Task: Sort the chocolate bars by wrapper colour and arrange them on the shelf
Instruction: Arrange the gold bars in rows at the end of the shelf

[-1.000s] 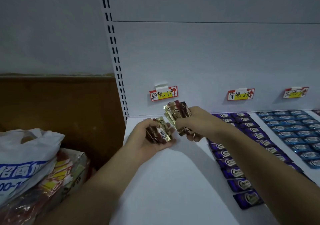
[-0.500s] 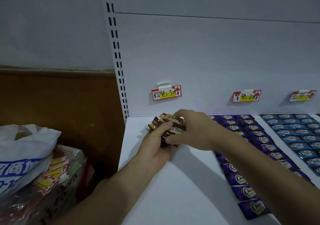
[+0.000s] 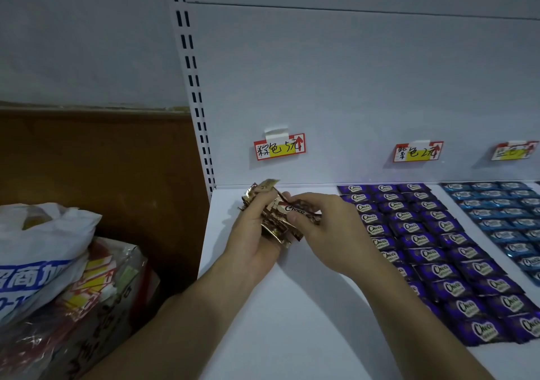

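Both hands, apart a second ago with a clutch of bars in each, now meet low over the back left corner of the white metal shelf [image 3: 292,321]. At far left, off the shelf, a white plastic carrier bag with blue print [image 3: 41,251] sits on a clear bag of packets [image 3: 96,286]. The left hand [image 3: 251,245] curls its fingers round a loose bundle of brown-and-gold foil-wrapped chocolate bars [image 3: 270,227], held just above the shelf below the handwritten brown-section price label [image 3: 279,146]. The right hand [image 3: 333,236] pinches the top brown "Choco" bar [image 3: 298,208] between thumb and fingertips, apparently peeling it off the bundle. Further right lie neat rows of purple-wrapped bars [image 3: 432,251], then blue-wrapped bars [image 3: 502,213]. Done well, the step likely means drawing one bar at a time, logo up, starting at the back wall and matching the purple rows' spacing, with the left grip firm enough that the slippery foil does not spill.
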Action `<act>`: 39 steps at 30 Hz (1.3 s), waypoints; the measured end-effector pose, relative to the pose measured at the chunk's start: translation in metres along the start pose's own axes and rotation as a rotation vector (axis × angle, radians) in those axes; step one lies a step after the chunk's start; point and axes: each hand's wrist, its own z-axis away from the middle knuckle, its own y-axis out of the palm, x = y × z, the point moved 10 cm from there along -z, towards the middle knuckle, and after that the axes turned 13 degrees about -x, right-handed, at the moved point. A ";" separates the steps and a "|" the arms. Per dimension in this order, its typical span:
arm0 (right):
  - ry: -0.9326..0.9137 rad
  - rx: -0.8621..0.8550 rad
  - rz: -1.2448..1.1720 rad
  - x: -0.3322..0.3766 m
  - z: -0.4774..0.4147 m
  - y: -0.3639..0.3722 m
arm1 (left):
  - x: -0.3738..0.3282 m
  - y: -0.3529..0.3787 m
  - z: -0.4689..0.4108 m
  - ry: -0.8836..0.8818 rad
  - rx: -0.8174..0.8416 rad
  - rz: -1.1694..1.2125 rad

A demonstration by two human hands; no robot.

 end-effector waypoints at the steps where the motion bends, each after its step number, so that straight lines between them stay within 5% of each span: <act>1: 0.016 0.008 -0.005 -0.004 0.001 0.000 | 0.001 0.001 0.001 -0.007 0.013 -0.026; 12: 0.032 0.027 -0.014 -0.025 0.005 -0.010 | 0.009 0.010 0.003 -0.067 0.072 0.003; 20: 0.165 -0.144 -0.162 -0.029 0.005 -0.018 | 0.013 0.022 0.020 -0.057 0.124 -0.056; 33: 0.212 0.005 -0.332 -0.020 0.007 -0.019 | 0.004 0.011 0.015 0.079 0.039 -0.133; 39: 0.202 -0.113 -0.316 -0.020 0.004 -0.024 | 0.002 0.006 0.013 0.074 0.021 -0.140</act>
